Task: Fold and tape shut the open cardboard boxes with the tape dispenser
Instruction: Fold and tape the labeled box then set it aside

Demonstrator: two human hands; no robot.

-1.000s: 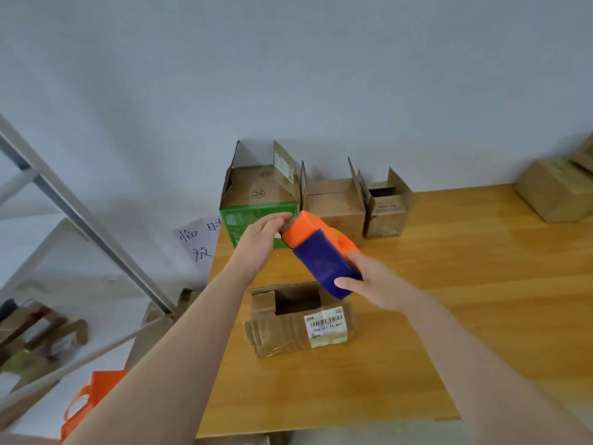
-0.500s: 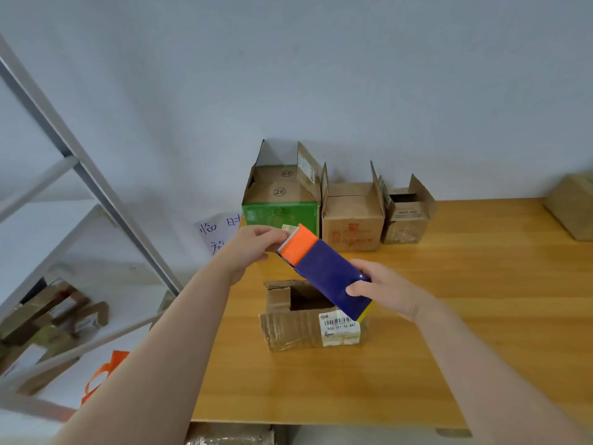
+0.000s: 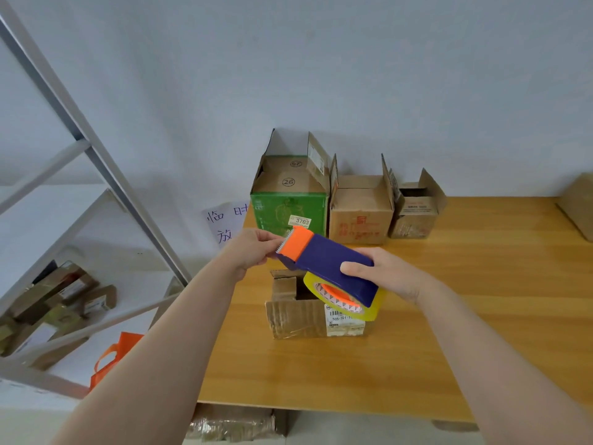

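Pale wooden bench (image 3: 481, 332), near edge: your right hand (image 3: 394, 277) grips the blue body of the tape dispenser (image 3: 333, 261), fingers curled over its top, with the yellow tape roll (image 3: 373, 311) hanging just below them. Your left hand (image 3: 250, 252) meets the dispenser's orange head, fingers bunched and pinching at the toothed blade (image 3: 284, 245). Whether they have the tape's loose end cannot be told.

Directly under both sets of fingers sits the small brown box (image 3: 298, 317), its top open and untaped. Beyond your left fingers, against the wall, stands the green box (image 3: 288, 208), flaps up. Beyond your right fingers is a brown box (image 3: 361, 220), and a smaller box (image 3: 417, 215) stands farther out on that side; both are open.

The likeliest trouble is at your left fingertips, which work right against the teeth, so a slip could nick them. Tape pulled free at a slant may fold onto itself or snap back to the roll. With neither hand on the box below, it looks light enough to slide once tape drags across it, and its flaps need folding first.
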